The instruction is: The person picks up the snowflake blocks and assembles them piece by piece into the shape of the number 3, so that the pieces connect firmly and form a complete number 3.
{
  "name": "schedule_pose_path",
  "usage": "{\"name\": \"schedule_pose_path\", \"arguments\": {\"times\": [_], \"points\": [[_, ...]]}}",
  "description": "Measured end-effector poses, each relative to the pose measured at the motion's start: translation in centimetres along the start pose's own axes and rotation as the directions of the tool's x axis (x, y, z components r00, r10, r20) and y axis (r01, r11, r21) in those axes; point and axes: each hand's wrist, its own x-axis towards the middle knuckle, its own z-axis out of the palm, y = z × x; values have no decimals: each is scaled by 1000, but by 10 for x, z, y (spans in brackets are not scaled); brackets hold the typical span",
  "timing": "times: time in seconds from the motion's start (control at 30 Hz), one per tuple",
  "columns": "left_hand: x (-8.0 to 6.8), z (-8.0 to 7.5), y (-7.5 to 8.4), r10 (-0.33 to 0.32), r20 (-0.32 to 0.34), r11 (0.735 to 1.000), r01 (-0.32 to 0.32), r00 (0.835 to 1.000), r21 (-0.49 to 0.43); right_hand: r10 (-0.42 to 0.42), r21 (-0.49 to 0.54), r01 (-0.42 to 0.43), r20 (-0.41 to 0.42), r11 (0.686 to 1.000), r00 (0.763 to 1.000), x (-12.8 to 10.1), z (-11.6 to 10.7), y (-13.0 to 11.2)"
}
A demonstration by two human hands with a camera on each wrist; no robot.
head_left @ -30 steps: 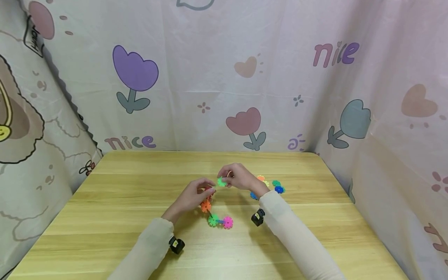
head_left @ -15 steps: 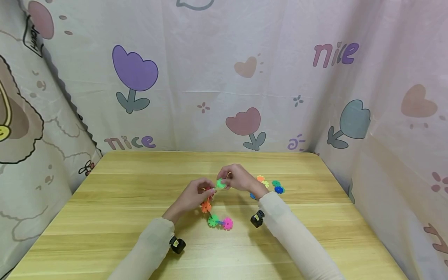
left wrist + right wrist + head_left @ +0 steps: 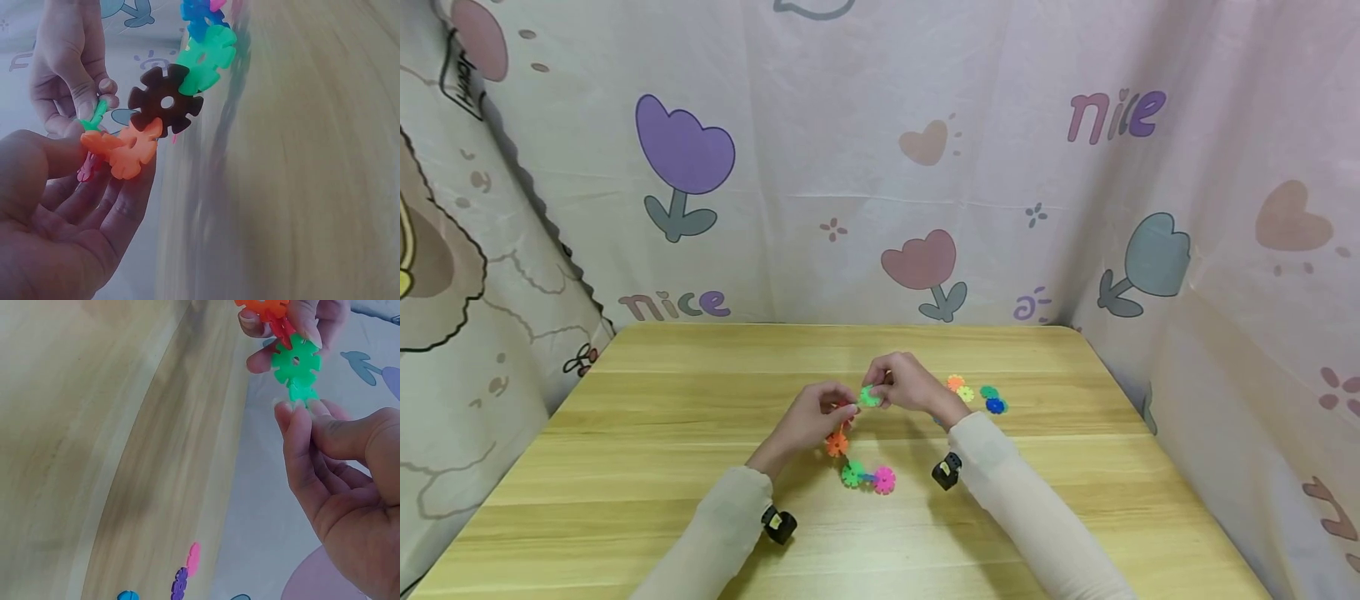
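Right hand (image 3: 908,383) sits slightly lower than a second ago, so we read a joint being seated: its grip pinches a green disc (image 3: 302,394) against the chain (image 3: 852,474) end, left hand (image 3: 809,417) pinching near the red disc (image 3: 282,332), over the bench (image 3: 715,375).
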Motion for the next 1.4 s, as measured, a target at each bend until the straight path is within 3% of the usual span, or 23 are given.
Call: {"name": "schedule_pose_path", "arguments": {"times": [0.47, 0.7, 0.9, 1.03, 1.17, 1.4], "points": [[1, -1, 3, -16, -30, 999, 17, 999, 48, -32, 11, 32, -13, 999, 999, 2, 4, -1], [1, -2, 2, -12, 7, 1000, 11, 1000, 13, -40, 12, 40, -1, 999, 999, 1, 0, 1], [2, -4, 2, -64, 6, 997, 64, 998, -39, -24, 16, 23, 33, 1000, 999, 0, -3, 2], [2, -5, 0, -86, 8, 995, 86, 996, -52, -21, -49, 22, 21, 999, 1000, -2, -7, 4], [0, -9, -2, -90, 12, 993, 90, 996, -75, -8, -145, 2, -43, 989, 999, -4, -18, 9], [-3, -14, -3, -46, 54, 998, 49, 997, -50, 38, -264, -69, -121, 962, 992, -5, -36, 26]]}}
